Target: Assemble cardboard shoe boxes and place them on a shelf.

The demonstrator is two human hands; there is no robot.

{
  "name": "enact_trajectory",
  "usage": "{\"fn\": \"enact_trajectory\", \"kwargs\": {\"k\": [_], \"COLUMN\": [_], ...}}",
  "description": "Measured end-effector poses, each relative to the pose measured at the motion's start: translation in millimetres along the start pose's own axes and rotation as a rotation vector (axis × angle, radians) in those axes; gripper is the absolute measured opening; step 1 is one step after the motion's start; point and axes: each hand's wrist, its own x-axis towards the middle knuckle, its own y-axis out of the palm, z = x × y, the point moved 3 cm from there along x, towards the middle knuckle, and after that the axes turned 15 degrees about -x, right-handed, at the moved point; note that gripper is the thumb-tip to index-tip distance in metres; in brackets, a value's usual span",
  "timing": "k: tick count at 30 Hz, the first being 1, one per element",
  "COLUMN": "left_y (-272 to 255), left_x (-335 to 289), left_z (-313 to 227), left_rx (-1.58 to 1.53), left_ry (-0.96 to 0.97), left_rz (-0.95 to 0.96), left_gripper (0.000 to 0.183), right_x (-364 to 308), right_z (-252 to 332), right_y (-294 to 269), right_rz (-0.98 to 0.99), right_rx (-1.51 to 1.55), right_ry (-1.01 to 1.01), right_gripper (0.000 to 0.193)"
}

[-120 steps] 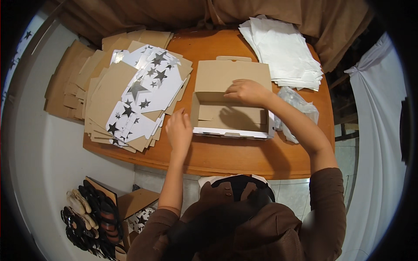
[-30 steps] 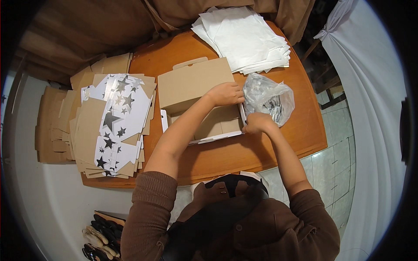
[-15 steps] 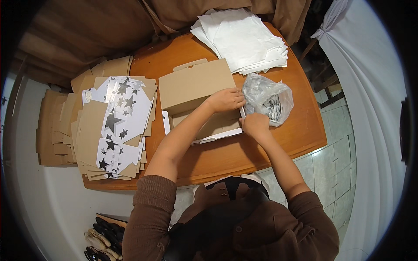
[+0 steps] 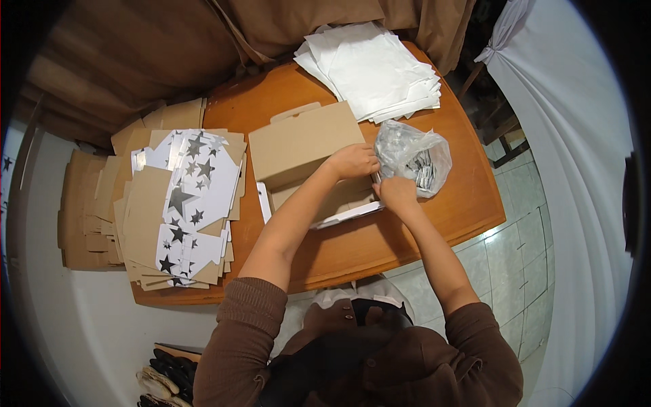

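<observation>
An open cardboard box [image 4: 298, 146], brown inside with white outer edges, stands on the table with its lid raised at the back. My left hand [image 4: 355, 161] reaches across it, fingers closed on the right side wall. At the front end of that same wall, my right hand [image 4: 397, 192] has its curled fingers closed on the corner; its fingertips are partly hidden. Just beyond both hands lies a clear plastic bag [image 4: 434, 146] with small silvery-grey packets [image 4: 423, 173] inside.
Flat, unfolded box blanks [image 4: 146, 217], brown and white with dark stars, are stacked on the left. A pile of white paper sheets [image 4: 373, 71] lies at the back right of the wooden table [image 4: 468, 210]. Brown curtains [image 4: 142, 47] hang behind. Shoes [image 4: 169, 373] are at lower left.
The view has shifted slightly, so the table things appear a little lower. Both hands stay at the box's right wall, with only small finger movements.
</observation>
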Motion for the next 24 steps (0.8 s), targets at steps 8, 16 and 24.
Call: {"fn": "enact_trajectory", "kwargs": {"k": [8,16,24], "left_y": [-9.2,-31.1,-13.2], "left_x": [4.2,20.3,86.1], "left_z": [18.2,15.2,69.8], "left_rx": [0.057,-0.286,-0.237], "left_ry": [-0.083,-0.314,-0.883], "left_rz": [0.114,-0.091,-0.409], "left_gripper": [0.005,0.035,0.045], "right_x": [-20.5,-10.8,123.2], "right_z": [-5.3,-36.0,-128.9], "right_y": [1.0,-22.9,-41.5], "right_rz": [0.074,0.038,-0.520], "right_rx": [0.030,0.140,0.307], "right_ry": [-0.003,-0.107,-0.197], "right_gripper": [0.035,0.047,0.016]}}
